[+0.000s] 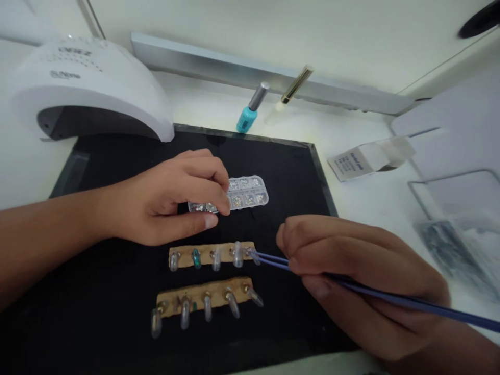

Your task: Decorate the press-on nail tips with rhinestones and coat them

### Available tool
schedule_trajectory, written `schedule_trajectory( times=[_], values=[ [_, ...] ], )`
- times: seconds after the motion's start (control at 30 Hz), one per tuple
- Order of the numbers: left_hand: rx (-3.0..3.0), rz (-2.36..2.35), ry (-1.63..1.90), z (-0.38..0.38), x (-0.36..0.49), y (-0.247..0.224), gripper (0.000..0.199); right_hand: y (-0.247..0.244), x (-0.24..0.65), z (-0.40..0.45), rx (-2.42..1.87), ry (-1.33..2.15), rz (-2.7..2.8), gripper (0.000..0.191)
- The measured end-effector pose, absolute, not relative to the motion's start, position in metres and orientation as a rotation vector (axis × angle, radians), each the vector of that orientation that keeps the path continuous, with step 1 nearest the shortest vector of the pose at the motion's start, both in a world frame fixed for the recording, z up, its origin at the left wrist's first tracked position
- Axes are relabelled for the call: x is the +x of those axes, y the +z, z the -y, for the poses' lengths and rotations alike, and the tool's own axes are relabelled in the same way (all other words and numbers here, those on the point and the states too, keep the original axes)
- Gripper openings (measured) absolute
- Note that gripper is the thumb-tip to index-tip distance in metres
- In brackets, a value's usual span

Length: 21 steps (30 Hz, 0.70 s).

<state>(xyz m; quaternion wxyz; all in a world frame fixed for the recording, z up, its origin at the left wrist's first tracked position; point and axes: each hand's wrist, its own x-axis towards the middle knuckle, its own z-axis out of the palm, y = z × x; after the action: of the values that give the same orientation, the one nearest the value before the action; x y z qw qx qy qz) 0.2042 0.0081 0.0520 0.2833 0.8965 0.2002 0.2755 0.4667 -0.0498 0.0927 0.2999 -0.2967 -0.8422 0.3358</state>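
Note:
My right hand (363, 281) pinches blue-purple tweezers (390, 299), whose tips reach the clear nail tip at the right end of the upper tan strip (205, 251). That strip carries several nail tips, among them a teal one (196, 258). Closer to me lies a second tan strip (195, 294) with several clear nail tips (208, 307). My left hand (179, 195) hovers over or rests on a clear compartment case (250, 192) of sparkling rhinestones, covering its left part. Its fingers are bent, with a gap between thumb and forefinger; contact with the case is unclear.
A white nail lamp (97, 78) stands at the back left, partly over the black mat (292, 182). Behind the mat are a turquoise polish bottle (250, 112) and a gold-capped bottle (297, 86). An opened alcohol pad box (363, 159) lies at right.

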Motion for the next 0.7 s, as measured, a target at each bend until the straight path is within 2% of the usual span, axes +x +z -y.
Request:
schedule_trajectory(
  times=[0.47,0.7],
  values=[
    [2.345,-0.417,0.685,-0.001,0.207,0.06,0.013,0.094,0.467,0.051,-0.838,0.796,2.316,0.015],
    [2.367,-0.536,0.686,-0.009,0.201,0.057,0.013,0.083,0.465,0.039,-0.774,0.977,2.075,0.014]
  ],
)
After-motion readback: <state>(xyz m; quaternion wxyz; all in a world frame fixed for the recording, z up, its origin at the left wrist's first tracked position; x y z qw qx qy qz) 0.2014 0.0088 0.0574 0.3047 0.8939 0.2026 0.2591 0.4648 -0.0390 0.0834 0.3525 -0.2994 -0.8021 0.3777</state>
